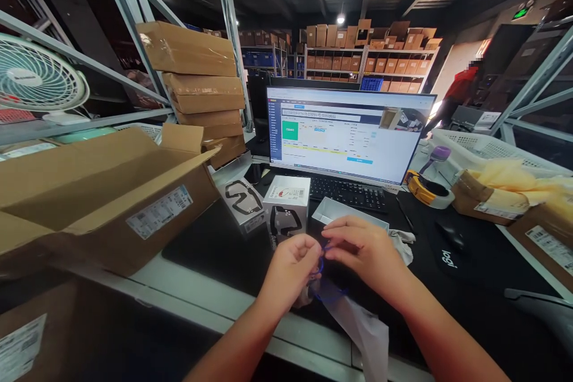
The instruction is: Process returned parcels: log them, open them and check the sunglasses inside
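My left hand (289,271) is closed in a pinch on a thin blue cord (333,295), held over the front edge of the desk. Close beside it, the fingertips of my right hand (369,248) also pinch the cord. A thin white bag (367,337) hangs below my hands, by the cord. Something small and greyish shows under my left fingers, too blurred to name. Just beyond my hands lies an open, shallow white box (349,215). Two printed grey boxes, one upright (286,190) and one lying tilted (243,203), stand to its left.
A monitor (322,137) and keyboard (353,191) stand behind. At left are an open carton (179,176), stacked cartons (201,95) and a fan (33,74). A tape dispenser (427,190), mouse (450,236) and white basket (474,143) are at right. Another person (463,86) stands far right.
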Tool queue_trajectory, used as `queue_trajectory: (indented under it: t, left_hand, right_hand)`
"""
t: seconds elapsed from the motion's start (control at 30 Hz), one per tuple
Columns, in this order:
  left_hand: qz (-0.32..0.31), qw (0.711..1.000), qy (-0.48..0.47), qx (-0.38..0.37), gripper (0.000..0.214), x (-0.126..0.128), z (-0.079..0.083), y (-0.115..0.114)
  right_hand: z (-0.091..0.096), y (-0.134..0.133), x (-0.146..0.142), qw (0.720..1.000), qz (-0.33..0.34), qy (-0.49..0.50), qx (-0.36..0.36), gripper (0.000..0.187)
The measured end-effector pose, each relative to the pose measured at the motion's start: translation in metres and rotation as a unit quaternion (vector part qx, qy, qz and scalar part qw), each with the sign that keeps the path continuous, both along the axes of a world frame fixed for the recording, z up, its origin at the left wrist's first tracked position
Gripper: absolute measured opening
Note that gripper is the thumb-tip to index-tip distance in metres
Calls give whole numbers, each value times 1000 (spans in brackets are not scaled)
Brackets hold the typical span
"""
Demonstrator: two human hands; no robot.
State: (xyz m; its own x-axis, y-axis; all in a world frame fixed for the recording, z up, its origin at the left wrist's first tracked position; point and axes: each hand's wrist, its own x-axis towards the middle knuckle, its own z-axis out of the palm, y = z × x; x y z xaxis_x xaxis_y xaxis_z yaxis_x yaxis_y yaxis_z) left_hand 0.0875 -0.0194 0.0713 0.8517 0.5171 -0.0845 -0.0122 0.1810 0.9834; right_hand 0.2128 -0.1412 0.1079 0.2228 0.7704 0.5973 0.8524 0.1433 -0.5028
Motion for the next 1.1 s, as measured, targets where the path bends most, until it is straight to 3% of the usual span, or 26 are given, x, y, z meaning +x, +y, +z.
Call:
queue_trajectory:
  t: [0.33,0.53,0.63,0.73,1.03,1.1]
  left_hand:
    - [-28,999,-6,38,33,-2,-5,3]
    - [-54,996,-60,40,21,-4,-1,6]
    - [-95,993,-65,5,32,-6,5,6]
    - [-132,990,-36,41,37,-8,6,5]
    - [-33,988,-67,137,33,-15,-5,18]
    - [-38,982,-83,167,31,-17,-7,23]
  right_hand:
    - [-2,0,1,998,14,-61,27,6]
    - [-1,-2,-2,996,-4,-83,8,12]
    - [-2,-3,-2,995,-7,-92,32,11]
    - [1,-3,-1,994,-5,-79,73,5]
    - [6,2,-2,991,-87,-12,100,6]
    - [4,4,-1,990,-95,-9,104,8]
